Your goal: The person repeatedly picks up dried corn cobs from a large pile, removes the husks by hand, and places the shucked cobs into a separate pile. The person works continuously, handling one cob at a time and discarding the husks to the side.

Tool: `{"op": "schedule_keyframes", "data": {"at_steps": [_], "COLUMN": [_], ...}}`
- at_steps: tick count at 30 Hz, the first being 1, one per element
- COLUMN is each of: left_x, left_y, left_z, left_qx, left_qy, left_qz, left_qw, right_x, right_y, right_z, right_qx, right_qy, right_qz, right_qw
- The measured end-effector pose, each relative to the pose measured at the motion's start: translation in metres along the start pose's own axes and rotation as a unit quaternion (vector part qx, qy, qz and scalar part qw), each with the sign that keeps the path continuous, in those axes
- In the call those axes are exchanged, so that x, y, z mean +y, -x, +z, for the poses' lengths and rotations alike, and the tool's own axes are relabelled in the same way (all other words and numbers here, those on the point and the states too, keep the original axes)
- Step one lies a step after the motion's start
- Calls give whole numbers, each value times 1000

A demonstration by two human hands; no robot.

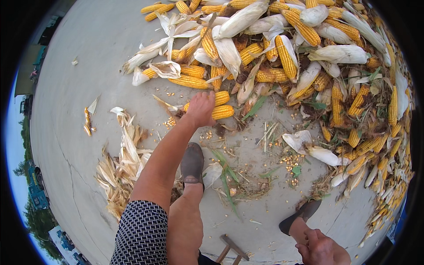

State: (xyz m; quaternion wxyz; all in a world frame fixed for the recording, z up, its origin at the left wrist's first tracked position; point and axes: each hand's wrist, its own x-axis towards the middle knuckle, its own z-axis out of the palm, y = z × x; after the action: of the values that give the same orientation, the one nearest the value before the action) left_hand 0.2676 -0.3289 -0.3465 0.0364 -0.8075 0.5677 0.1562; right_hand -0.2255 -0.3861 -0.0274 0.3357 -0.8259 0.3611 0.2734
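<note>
My left hand (pixel 200 109) reaches down to the concrete floor at the near edge of a large pile of corn ears (pixel 275 74). Its fingers close over a husked yellow corn ear (pixel 222 112); a second ear (pixel 222 98) lies right beside it, partly under the fingers. How many ears it grips is not plain. My right hand (pixel 316 246) rests by my right shin and knee, its fingers curled, with no ear in view in it. Several ears in the pile are bare, others wear pale dry husks.
Stripped husks (pixel 124 159) lie in a heap left of my left shoe (pixel 192 164). Loose kernels (pixel 291 162) and green leaf scraps (pixel 227 170) are strewn between my feet. A small wooden stool (pixel 233 246) stands below me. My right shoe (pixel 303 213) is near the pile.
</note>
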Motion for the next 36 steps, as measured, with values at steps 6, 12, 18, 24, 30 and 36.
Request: {"op": "schedule_keyframes", "data": {"at_steps": [6,12,18,24,30,36], "left_x": [7,9,11,20,29,86], "left_y": [8,18,17,15,20,37], "left_z": [7,16,22,18,-11,-53], "left_qx": [-36,11,-17,-18,6,47], "left_qy": [52,4,-10,19,42,88], "left_qz": [-36,25,27,-4,96,244], "left_qw": [997,1000,999,1000,994,965], "right_x": [-2,-7,-6,-20,-28,-16], "right_y": [3,12,10,9,21,37], "right_z": [4,7,9,-4,-18,22], "right_qx": [5,9,13,-14,-19,27], "right_qy": [10,4,-7,-11,-20,28], "right_qz": [-19,-16,-25,-20,-24,-22], "right_qw": [1000,1000,1000,1000,999,999]}}
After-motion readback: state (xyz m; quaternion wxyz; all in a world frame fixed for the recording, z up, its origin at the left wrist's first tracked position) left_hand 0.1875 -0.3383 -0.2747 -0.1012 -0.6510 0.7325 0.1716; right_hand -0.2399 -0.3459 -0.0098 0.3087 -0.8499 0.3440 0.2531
